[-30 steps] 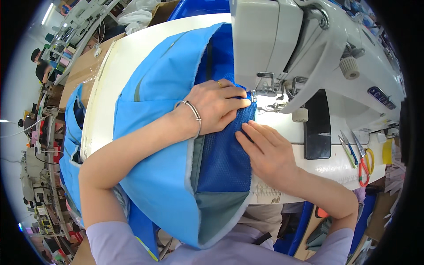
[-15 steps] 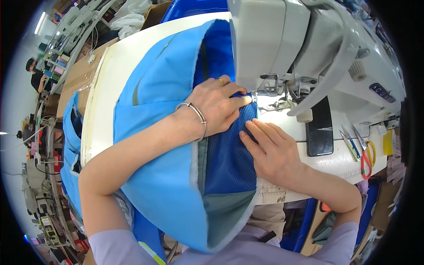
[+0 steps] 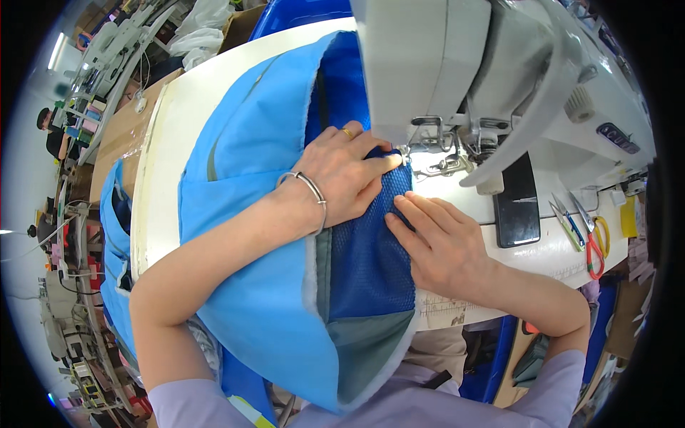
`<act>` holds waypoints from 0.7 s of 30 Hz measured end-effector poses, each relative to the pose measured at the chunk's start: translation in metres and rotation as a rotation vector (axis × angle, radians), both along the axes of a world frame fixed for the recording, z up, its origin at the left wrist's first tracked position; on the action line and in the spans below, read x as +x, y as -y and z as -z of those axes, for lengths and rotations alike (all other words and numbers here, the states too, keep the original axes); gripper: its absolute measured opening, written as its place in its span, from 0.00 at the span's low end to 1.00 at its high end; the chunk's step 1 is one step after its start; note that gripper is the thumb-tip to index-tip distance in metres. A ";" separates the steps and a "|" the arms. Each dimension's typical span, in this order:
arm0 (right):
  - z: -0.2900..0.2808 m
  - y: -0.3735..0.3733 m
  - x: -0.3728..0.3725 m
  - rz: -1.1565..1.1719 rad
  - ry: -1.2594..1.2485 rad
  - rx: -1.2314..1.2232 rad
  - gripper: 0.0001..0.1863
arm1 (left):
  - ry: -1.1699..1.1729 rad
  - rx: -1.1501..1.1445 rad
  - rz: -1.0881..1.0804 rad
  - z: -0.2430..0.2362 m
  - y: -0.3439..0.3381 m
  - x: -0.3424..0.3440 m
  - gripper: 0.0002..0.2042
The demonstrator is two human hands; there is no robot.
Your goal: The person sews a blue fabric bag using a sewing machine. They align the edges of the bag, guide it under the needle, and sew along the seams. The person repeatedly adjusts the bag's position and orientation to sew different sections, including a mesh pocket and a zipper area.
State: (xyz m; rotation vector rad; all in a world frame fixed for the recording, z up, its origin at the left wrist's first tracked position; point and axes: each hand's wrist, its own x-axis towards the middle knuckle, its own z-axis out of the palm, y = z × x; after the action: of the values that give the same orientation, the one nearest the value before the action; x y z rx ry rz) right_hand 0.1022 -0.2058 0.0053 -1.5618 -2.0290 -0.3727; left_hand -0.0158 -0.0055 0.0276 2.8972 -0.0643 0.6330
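A light blue fabric piece (image 3: 264, 285), shaped like a bag panel, lies curved over the white machine table. Dark blue mesh (image 3: 371, 264) with grey trim forms its right part, reaching under the needle area of a white sewing machine (image 3: 414, 64). My left hand (image 3: 342, 175), with a ring and a bracelet, presses down on the mesh. Its index finger stretches to the lit presser foot (image 3: 404, 157); its thumb is mostly hidden. Nearer me, my right hand (image 3: 446, 246) rests flat on the mesh's right edge, fingers extended.
Right of the machine foot lie a black phone (image 3: 517, 203), red-handled scissors (image 3: 594, 250) and a yellow-handled tool (image 3: 604, 235). Another blue fabric piece (image 3: 118, 250) hangs by the table's left edge. A blue bin (image 3: 296, 16) stands behind; a person (image 3: 53, 135) is far left.
The view has shifted slightly, so the machine and bag piece appear a little further left. Both hands keep nearly the same places on the mesh.
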 end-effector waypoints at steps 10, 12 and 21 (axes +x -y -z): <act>0.001 -0.004 0.004 0.000 -0.041 0.012 0.20 | -0.077 -0.023 -0.031 0.003 -0.009 0.003 0.13; 0.002 -0.004 0.004 0.003 -0.045 0.012 0.20 | -0.066 -0.029 -0.018 0.005 -0.010 0.004 0.13; 0.006 0.004 0.005 -0.025 0.069 0.055 0.20 | -0.024 0.002 0.035 0.003 -0.013 0.003 0.12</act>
State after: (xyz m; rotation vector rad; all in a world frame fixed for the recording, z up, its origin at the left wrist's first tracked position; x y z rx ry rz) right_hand 0.1075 -0.2096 -0.0003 -1.5088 -2.0699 -0.4747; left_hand -0.0124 0.0071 0.0247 2.8980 -0.1119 0.5928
